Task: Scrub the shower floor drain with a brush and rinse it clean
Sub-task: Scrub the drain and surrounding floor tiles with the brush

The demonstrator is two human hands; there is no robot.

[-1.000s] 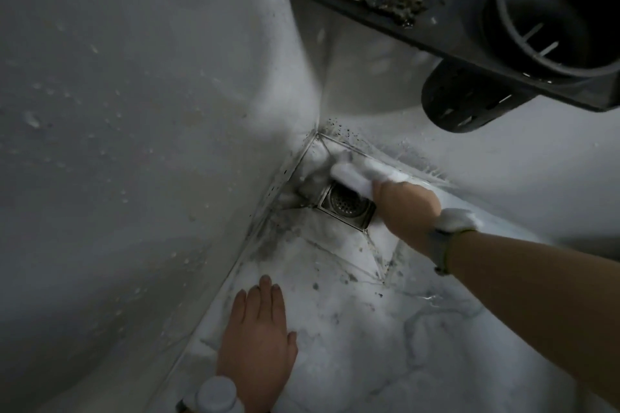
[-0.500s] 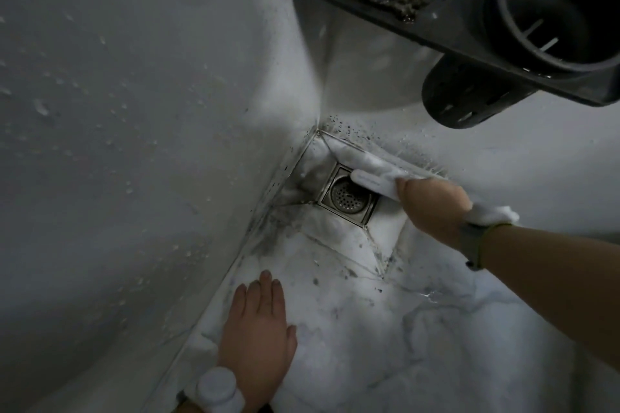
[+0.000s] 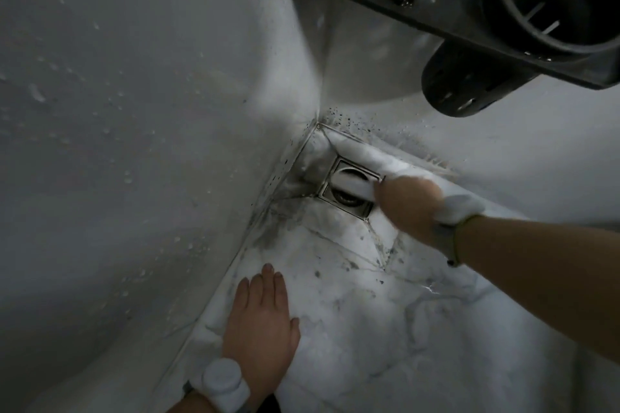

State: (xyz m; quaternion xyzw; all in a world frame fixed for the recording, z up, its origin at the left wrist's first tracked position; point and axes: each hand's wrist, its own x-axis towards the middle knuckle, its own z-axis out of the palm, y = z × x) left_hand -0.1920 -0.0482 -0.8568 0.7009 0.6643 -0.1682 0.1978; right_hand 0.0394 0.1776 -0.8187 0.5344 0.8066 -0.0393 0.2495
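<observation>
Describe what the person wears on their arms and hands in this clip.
No gloves or sleeves: both forearms are bare. The left hand has a white round puck-shaped device strapped at the wrist. The right hand has a grey wristband with a yellow-green edge.

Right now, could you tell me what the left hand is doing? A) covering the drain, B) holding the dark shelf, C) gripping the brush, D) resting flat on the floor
D: the left hand lies palm down, fingers spread, on the floor near the wall, while the right hand holds the brush across the drain.
</observation>
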